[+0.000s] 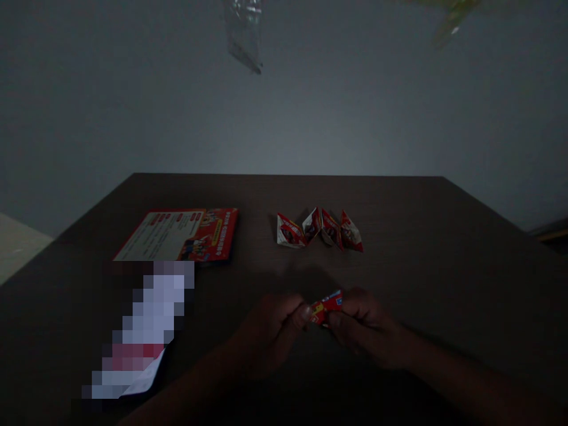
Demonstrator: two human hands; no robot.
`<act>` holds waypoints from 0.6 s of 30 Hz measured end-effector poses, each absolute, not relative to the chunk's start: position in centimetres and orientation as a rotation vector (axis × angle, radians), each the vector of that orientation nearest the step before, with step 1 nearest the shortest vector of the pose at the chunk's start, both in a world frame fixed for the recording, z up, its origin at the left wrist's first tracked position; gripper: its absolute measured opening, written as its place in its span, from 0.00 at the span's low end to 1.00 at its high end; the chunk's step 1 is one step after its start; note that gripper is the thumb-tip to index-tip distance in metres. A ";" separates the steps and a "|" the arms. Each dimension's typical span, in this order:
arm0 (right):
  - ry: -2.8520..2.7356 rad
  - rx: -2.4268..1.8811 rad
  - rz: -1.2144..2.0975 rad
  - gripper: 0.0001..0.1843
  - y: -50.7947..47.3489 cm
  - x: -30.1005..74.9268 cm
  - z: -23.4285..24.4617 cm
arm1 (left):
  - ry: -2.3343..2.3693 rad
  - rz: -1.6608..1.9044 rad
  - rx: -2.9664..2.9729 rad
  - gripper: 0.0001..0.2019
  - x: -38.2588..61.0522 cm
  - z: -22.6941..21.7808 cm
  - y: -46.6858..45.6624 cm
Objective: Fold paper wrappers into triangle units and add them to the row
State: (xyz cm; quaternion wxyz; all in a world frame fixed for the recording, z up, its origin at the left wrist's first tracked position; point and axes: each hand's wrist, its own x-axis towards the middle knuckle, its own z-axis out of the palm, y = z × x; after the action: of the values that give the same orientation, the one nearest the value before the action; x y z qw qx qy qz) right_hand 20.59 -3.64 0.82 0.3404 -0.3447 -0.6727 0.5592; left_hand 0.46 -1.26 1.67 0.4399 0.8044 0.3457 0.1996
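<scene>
Between my two hands is a small folded piece of printed paper (327, 307), red with yellow and blue patches. The thumb and fingers of my left hand (281, 328) pinch its left end. My right hand (370, 325) grips the opposite end, thumb on top. Part of the paper is hidden under the fingers. Beyond my hands, several folded red and white printed paper pieces (332, 231) stand in a zigzag row on the dark table (399, 207).
Left of the row lies a red and white printed booklet (213, 236). Nearer to me on the left is a bright, pixelated flat device (148, 376). A pale wall (337, 89) rises behind the table, with a clear plastic bag (244, 35) on it.
</scene>
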 end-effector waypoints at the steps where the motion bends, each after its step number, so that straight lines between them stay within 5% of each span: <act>1: -1.750 -0.898 1.467 0.24 -3.7 20.6 0.9 | 0.854 0.483 1.996 0.17 0.5 1.6 -1.2; 18: -1.699 -0.777 1.615 0.20 -3.3 20.2 1.5 | 0.742 0.491 1.883 0.17 0.5 2.4 -1.4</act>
State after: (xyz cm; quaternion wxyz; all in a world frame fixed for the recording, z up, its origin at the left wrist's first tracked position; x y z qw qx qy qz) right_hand 20.24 -3.33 1.48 0.3298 -0.2970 -0.6495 0.6174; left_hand 0.50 -1.36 2.41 0.5051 0.7804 0.3073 0.2033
